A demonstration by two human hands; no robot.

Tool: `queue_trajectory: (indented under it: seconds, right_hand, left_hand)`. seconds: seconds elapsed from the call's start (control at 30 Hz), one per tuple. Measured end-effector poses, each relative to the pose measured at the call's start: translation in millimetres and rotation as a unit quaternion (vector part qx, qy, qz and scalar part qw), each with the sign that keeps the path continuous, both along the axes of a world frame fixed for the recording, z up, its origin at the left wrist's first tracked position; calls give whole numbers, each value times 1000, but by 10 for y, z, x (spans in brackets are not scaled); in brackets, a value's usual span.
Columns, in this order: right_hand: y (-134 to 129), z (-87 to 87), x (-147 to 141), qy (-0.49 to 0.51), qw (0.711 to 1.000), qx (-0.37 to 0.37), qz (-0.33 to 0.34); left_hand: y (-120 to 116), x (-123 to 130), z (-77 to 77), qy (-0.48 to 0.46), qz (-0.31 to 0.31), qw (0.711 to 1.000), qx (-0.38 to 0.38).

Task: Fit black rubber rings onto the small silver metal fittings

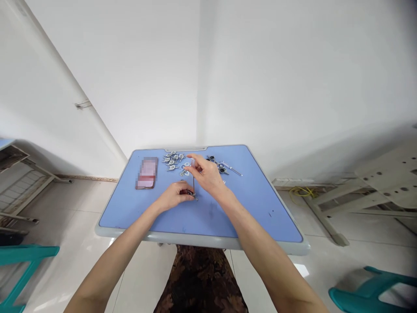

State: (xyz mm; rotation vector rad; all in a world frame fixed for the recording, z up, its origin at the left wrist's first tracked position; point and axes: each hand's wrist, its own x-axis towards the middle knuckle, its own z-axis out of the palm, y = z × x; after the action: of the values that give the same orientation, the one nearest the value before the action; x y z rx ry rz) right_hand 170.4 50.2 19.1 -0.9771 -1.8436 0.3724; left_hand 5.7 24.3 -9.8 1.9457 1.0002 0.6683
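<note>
My left hand (173,194) is closed around a small dark-and-silver metal part (194,195) at the middle of the blue table. The fingers hide most of that part. Above it, my right hand (208,173) pinches a thin screwdriver (193,184) between thumb and fingers. Its shaft points straight down, and its tip meets the part beside my left fingertips. Just beyond my hands lie a few flat metal plates and rings (184,172). A pile of small silver metal parts (172,159) sits behind them to the left.
A phone (146,173) lies on the left of the blue table (260,208). Dark ring-shaped parts (223,170) and a thin metal rod or tool (233,168) are at the back right. White walls stand behind; teal stools (374,289) flank the table.
</note>
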Motion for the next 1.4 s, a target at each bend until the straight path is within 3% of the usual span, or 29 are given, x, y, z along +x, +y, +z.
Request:
queue_trajectory:
  seconds: [0.3,0.53,0.83,1.03,1.3,1.4]
  right_hand:
    - [7,37,36,-14,999,-15,-48]
    - [27,2,30,-21,999,-8,-41]
    - [29,41,180,2,998,-33,49]
    - [58,11,169,51,996,-49,45]
    - [35,1,181,-24,999,-13,26]
    - [5,26,216,-21,998,-13,64]
  left_hand:
    - [235,-16,-71,-1,-75,997,-26]
    - [264,-24,-103,38,-26,996,77]
    - [213,27,-110,60,32,993,100]
    - [204,64,-143,76,39,988,125]
    - [166,100,-141,88,38,988,123]
    - [160,106,-149,96,44,987,125]
